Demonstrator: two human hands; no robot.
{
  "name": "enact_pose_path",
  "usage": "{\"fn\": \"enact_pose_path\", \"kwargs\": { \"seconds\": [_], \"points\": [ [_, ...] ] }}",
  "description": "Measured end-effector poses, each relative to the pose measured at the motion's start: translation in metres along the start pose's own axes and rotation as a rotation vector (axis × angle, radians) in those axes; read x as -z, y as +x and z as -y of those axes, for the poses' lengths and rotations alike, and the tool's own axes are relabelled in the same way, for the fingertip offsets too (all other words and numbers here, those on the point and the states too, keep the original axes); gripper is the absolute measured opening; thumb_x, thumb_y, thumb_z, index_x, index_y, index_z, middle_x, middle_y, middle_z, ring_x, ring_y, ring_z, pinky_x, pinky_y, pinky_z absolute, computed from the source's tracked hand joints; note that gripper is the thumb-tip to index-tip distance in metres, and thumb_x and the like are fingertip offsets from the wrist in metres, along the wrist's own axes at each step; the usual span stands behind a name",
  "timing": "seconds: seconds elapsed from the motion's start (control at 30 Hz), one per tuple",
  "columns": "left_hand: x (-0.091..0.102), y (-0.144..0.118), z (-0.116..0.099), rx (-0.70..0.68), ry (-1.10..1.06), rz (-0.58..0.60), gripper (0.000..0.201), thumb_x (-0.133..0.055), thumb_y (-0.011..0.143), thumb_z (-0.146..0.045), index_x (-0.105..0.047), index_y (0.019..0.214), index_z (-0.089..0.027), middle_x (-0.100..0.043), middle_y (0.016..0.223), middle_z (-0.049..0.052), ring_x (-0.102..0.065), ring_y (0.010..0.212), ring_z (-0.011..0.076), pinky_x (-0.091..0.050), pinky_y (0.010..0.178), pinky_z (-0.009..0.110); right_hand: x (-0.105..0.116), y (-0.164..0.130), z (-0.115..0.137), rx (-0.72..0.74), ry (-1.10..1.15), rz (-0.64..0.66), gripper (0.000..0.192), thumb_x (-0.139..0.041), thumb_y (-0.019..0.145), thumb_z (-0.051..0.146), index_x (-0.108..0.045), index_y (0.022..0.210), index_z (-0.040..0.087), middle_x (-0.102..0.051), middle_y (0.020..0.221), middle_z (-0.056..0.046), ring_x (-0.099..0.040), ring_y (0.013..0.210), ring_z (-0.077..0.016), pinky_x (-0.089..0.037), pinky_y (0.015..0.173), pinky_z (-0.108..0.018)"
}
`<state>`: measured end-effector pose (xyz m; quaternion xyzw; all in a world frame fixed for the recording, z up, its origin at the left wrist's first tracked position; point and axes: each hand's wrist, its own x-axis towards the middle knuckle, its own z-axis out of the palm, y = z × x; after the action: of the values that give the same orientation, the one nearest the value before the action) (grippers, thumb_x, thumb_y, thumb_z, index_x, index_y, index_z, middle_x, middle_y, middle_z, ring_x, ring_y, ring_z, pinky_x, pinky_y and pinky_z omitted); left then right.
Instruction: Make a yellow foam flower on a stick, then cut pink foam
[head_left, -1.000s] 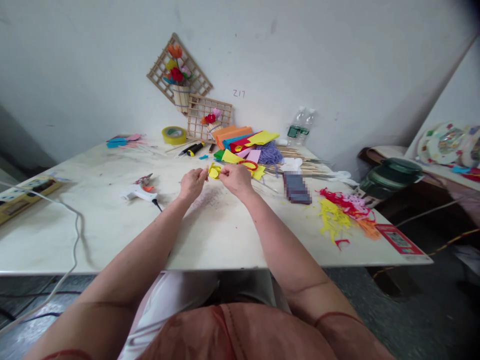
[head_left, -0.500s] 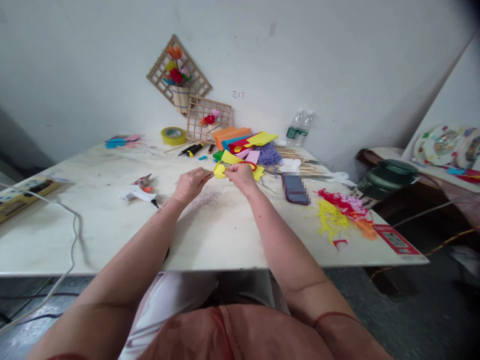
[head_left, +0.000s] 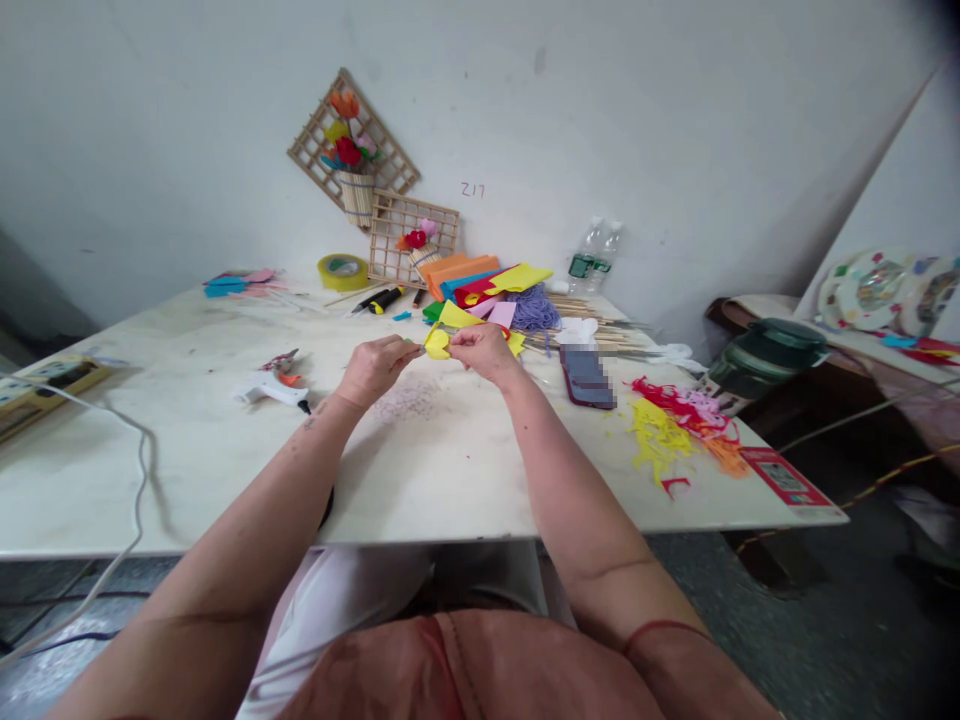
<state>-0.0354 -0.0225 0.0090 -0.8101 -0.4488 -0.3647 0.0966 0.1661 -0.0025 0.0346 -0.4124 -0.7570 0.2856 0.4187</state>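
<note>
My left hand [head_left: 373, 366] and my right hand [head_left: 484, 351] meet above the white table [head_left: 225, 450], both pinching a small yellow foam piece [head_left: 436, 343]. My left fingers also grip something thin and green at the piece's left edge; I cannot tell what it is. Just behind my hands lies a pile of coloured foam sheets [head_left: 480, 285] with purple yarn [head_left: 534, 308].
A white glue gun [head_left: 264, 385] lies left of my hands, its cable running off the table edge. A phone [head_left: 586, 374], foam scraps [head_left: 679, 420], wooden sticks, yellow tape [head_left: 342, 270], markers and two wooden lattice crafts [head_left: 409, 235] sit around. A power strip [head_left: 45, 380] lies far left.
Both hands have shifted slightly away from me and to the right with the yellow piece, and the piece has been turned between the fingers.
</note>
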Motion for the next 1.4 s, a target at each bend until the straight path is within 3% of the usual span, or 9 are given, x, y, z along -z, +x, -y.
{"fn": "enact_pose_path", "kwargs": {
  "seconds": [0.1,0.37,0.6,0.83,0.93,1.03,1.2,1.4],
  "points": [
    [0.002,-0.001,0.0,0.035,-0.068,0.017,0.04,-0.041,0.085,-0.048,-0.068,0.086,-0.018,-0.064,0.071,0.007,-0.057,0.063,0.0138,-0.041,0.064,0.024,0.001,-0.002,0.0,0.073,-0.061,0.022,0.014,-0.054,0.066,0.023,-0.063,0.063,0.012,-0.05,0.049,0.003,-0.045,0.049,-0.0061,-0.03,0.049,-0.016],
    [0.005,0.001,-0.009,0.167,-0.253,0.077,0.04,-0.049,0.078,-0.051,-0.07,0.079,-0.016,-0.063,0.064,0.005,-0.053,0.056,0.0122,-0.039,0.057,0.023,0.007,-0.009,0.01,-0.105,0.101,0.203,0.011,-0.054,0.063,0.022,-0.058,0.061,0.012,-0.048,0.043,0.004,-0.034,0.041,-0.004,-0.025,0.043,-0.016],
    [0.005,0.001,-0.011,0.352,-0.532,0.105,0.043,-0.06,0.067,-0.054,-0.07,0.075,-0.012,-0.052,0.049,0.0,-0.041,0.047,0.0088,-0.033,0.046,0.022,0.003,-0.003,0.002,0.0,0.135,0.145,0.02,-0.061,0.061,0.03,-0.063,0.065,0.011,-0.047,0.053,0.005,-0.037,0.049,-0.0036,-0.027,0.048,-0.015],
    [0.002,0.0,-0.011,0.433,-0.659,0.123,0.043,-0.063,0.064,-0.053,-0.069,0.075,-0.012,-0.05,0.049,0.0,-0.04,0.046,0.0083,-0.031,0.045,0.022,0.002,-0.002,0.001,0.097,-0.105,0.068,0.018,-0.056,0.066,0.027,-0.066,0.066,0.012,-0.05,0.055,0.003,-0.042,0.054,-0.0064,-0.025,0.05,-0.017],
    [-0.002,0.0,-0.005,0.377,-0.544,0.147,0.044,-0.06,0.066,-0.054,-0.067,0.08,-0.013,-0.057,0.057,0.002,-0.045,0.051,0.0101,-0.034,0.049,0.023,-0.002,-0.002,0.003,0.071,-0.186,0.015,0.014,-0.054,0.066,0.022,-0.064,0.062,0.012,-0.049,0.054,0.003,-0.039,0.053,-0.0061,-0.023,0.048,-0.017],
    [-0.006,-0.001,-0.004,0.275,-0.221,0.132,0.034,-0.058,0.071,-0.045,-0.065,0.087,-0.017,-0.064,0.071,0.004,-0.052,0.06,0.0132,-0.037,0.056,0.025,-0.007,0.0,0.003,0.009,-0.17,-0.002,0.011,-0.055,0.063,0.021,-0.06,0.058,0.012,-0.046,0.051,0.004,-0.039,0.051,-0.0061,-0.025,0.048,-0.017],
    [-0.008,0.0,-0.018,0.155,0.29,0.099,0.026,-0.039,0.086,-0.029,-0.061,0.095,-0.018,-0.063,0.089,0.012,-0.055,0.088,0.0227,-0.036,0.061,0.029,-0.017,0.0,0.004,-0.2,0.127,-0.004,0.008,-0.055,0.058,0.019,-0.056,0.055,0.012,-0.046,0.05,0.004,-0.043,0.05,-0.0063,-0.037,0.048,-0.016],
    [-0.009,0.002,-0.028,0.193,0.463,0.201,0.028,-0.036,0.086,-0.022,-0.057,0.104,-0.02,-0.061,0.087,0.012,-0.055,0.087,0.0242,-0.035,0.061,0.03,-0.027,-0.006,0.016,-0.363,0.383,0.003,0.003,-0.056,0.056,0.016,-0.054,0.056,0.013,-0.039,0.039,0.007,-0.038,0.04,-0.0053,-0.042,0.045,-0.018]
  ]
}}
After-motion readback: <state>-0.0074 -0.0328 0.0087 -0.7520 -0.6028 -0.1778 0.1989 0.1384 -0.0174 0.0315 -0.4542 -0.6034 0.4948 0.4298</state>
